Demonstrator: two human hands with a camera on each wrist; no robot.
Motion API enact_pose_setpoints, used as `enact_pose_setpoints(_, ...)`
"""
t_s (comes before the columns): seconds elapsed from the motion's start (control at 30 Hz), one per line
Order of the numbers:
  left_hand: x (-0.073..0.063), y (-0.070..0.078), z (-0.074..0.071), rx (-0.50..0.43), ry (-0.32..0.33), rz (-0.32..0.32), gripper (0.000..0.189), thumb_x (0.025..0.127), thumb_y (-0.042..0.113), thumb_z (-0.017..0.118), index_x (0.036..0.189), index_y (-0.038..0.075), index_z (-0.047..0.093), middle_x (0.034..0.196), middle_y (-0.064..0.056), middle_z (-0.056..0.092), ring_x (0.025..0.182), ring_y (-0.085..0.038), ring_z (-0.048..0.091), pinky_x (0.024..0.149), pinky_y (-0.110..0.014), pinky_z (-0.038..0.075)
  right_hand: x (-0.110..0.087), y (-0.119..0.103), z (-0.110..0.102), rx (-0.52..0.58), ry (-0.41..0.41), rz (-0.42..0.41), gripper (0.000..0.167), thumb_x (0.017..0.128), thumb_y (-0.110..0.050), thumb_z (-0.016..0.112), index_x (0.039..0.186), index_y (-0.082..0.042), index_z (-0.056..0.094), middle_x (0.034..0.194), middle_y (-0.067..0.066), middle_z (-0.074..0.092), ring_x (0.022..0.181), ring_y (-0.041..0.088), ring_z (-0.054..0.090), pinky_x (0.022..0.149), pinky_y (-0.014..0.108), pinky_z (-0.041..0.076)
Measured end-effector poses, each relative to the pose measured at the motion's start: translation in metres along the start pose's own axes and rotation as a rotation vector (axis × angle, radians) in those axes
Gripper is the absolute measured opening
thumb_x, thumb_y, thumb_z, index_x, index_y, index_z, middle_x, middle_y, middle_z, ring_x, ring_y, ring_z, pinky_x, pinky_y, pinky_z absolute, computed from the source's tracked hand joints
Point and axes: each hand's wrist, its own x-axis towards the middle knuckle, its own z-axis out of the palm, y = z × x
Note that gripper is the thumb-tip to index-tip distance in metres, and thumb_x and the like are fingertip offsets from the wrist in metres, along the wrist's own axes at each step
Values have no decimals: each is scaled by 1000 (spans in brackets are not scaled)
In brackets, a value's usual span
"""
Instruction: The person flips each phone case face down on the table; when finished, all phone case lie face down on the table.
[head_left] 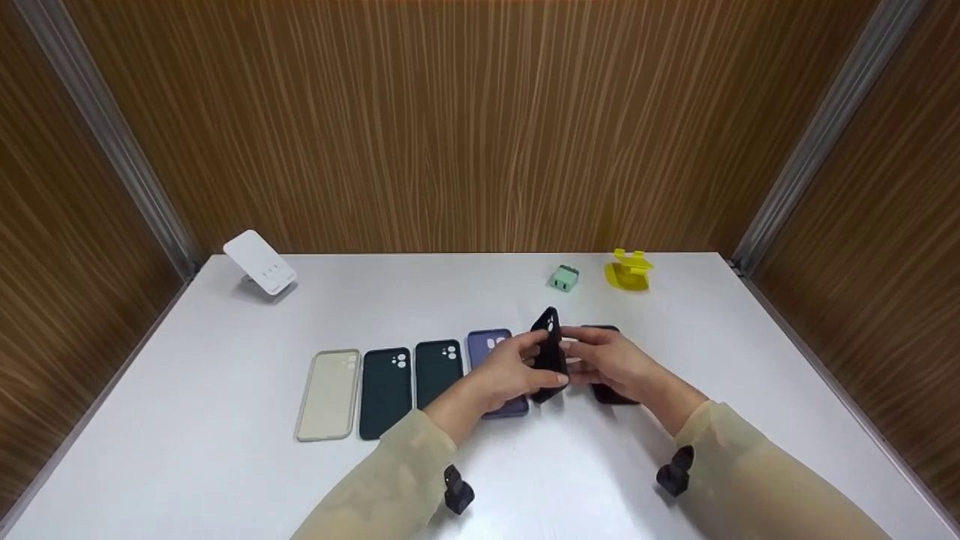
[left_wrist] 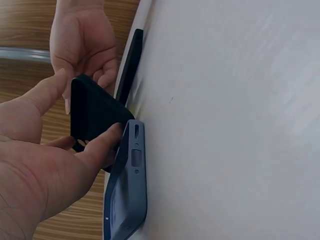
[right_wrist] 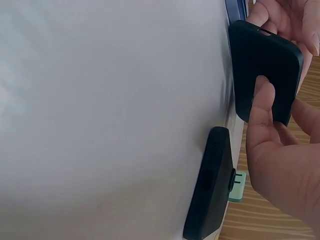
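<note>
My left hand (head_left: 504, 371) holds a dark phone case (head_left: 553, 358) upright on its long side, thumb at the near end and fingers at its inner face. On the other side, my right hand (head_left: 619, 361) touches the back of that case (right_wrist: 250, 60) with its fingers extended. Beneath the left hand lies a purple phone case (head_left: 480, 343), partly covered. Another black phone case (head_left: 613, 397) rests on the table under the right hand, partly hidden. Farther left are two dark green phone cases (head_left: 386, 397) and a beige phone case (head_left: 328, 397), side by side.
A white tilted stand (head_left: 259, 261) is at the table's back left. Toward the back right are a mint-green charger plug (head_left: 564, 278) and a yellow folding stand (head_left: 628, 274). Wood-grain panels (head_left: 480, 127) enclose the white table (head_left: 187, 420) at the back and sides.
</note>
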Motion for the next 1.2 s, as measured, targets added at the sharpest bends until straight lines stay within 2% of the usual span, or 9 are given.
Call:
enact_pose_setpoints(0.13, 2, -3, 0, -102, -32, -6, 85, 88, 0, 85, 161, 6, 42, 155, -26, 50, 138, -39, 54, 99, -48, 57, 0, -2, 0, -11, -9, 2, 53, 110, -17, 61, 159, -3, 47, 152, 25, 55, 113, 32, 73, 94, 41, 60)
enact_pose_setpoints(0.3, 4, -6, -2, -213, -69, -6, 86, 89, -8, 80, 164, 6, 38, 154, -26, 51, 134, -36, 58, 100, -52, 55, 1, -2, 3, -19, -20, -12, 56, 109, -19, 63, 159, -2, 46, 150, 25, 57, 113, 32, 73, 93, 40, 60)
enact_pose_setpoints(0.53, 4, -2, -8, -204, -91, -41, 90, 91, -4, 81, 166, 15, 36, 156, -21, 52, 128, -30, 64, 99, -47, 57, 3, -5, 4, -10, -53, -36, 61, 110, -19, 62, 164, -3, 37, 145, 28, 60, 116, 35, 72, 94, 43, 60)
enact_pose_setpoints(0.7, 4, -1, -10, -235, -101, -43, 88, 92, -4, 79, 166, 15, 36, 150, -20, 57, 121, -30, 68, 97, -50, 58, 4, -6, 3, -24, -41, -15, 61, 109, -22, 64, 163, -6, 40, 145, 24, 61, 115, 34, 73, 95, 41, 59)
enact_pose_setpoints(1.0, 6, -4, -13, -304, -39, -61, 82, 95, -4, 76, 166, 13, 37, 136, -23, 64, 118, -37, 69, 93, -58, 58, 7, -5, 10, -46, -38, -5, 59, 108, -24, 66, 161, -10, 46, 146, 20, 62, 111, 28, 73, 93, 39, 59)
enact_pose_setpoints(1.2, 6, -4, -13, -308, -11, -61, 87, 93, -7, 74, 167, 12, 32, 133, -21, 66, 116, -38, 70, 90, -57, 59, 9, -2, 14, -70, -13, -40, 53, 108, -19, 64, 157, -4, 50, 135, 19, 69, 106, 26, 74, 87, 36, 60)
